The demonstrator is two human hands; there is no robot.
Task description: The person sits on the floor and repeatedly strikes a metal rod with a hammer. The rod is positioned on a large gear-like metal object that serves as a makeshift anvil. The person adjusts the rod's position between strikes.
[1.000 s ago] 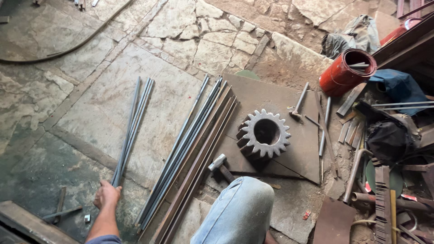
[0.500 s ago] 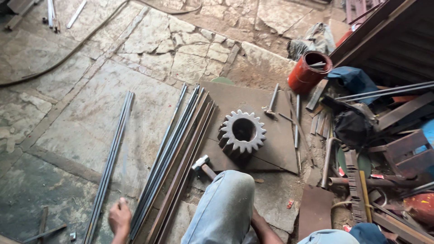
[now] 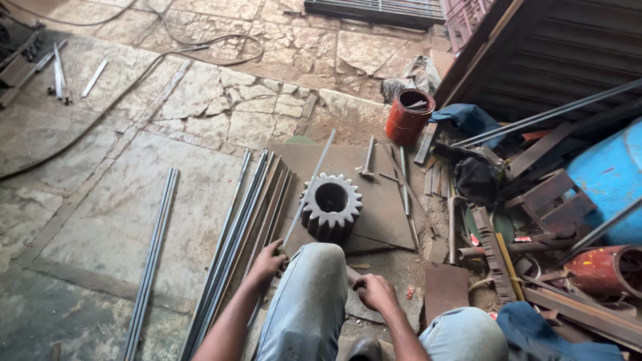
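Stone workshop floor, rods laid out, one rod coming up.
Left to right: two rods [image 3: 150, 257] lie apart, a bundle [image 3: 234, 234] waits; left hand [image 3: 266, 262] clamped on one thin rod [image 3: 304, 194] angled over the gear [image 3: 330, 204]. Right hand [image 3: 374, 291] curled loosely by the knee, empty as far as shows. Rod's lower end hides behind the hand.

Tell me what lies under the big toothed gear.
The gear stands on a flat brown metal plate laid on the stone floor. Through its centre hole only dark shadow shows; the plate directly beneath it is covered.
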